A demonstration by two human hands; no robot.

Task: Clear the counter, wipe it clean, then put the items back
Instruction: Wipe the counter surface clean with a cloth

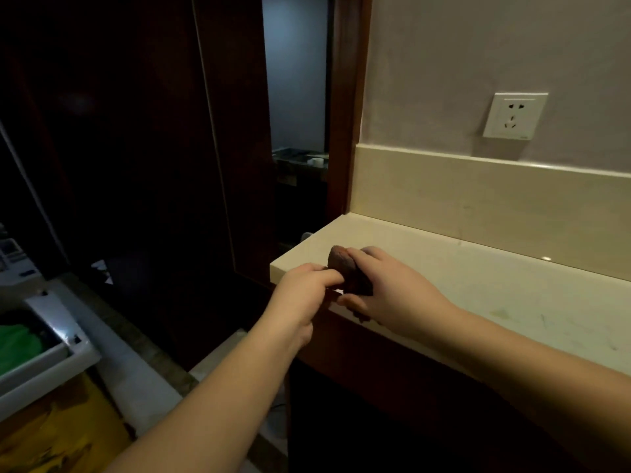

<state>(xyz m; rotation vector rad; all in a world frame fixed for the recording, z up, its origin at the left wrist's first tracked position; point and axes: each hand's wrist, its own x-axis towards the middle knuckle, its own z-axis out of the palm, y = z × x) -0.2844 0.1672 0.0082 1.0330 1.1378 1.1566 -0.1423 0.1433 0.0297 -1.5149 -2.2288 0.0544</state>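
Observation:
A cream stone counter point(478, 278) runs along the wall to the right. At its left front corner both hands meet on a dark brown cloth point(348, 273), bunched into a lump. My right hand point(392, 291) lies over the cloth from the right, fingers curled round it. My left hand point(304, 291) pinches the cloth's left edge just beyond the counter's front edge. Faint greenish smears point(505, 314) mark the counter surface to the right of my hands. No other item stands on the visible counter.
A white wall socket point(515, 116) sits above the cream backsplash point(478, 196). A dark wooden door frame point(345, 114) borders the counter's left end. Lower left stands a white tray-like bin point(51, 363) holding something green point(17, 346).

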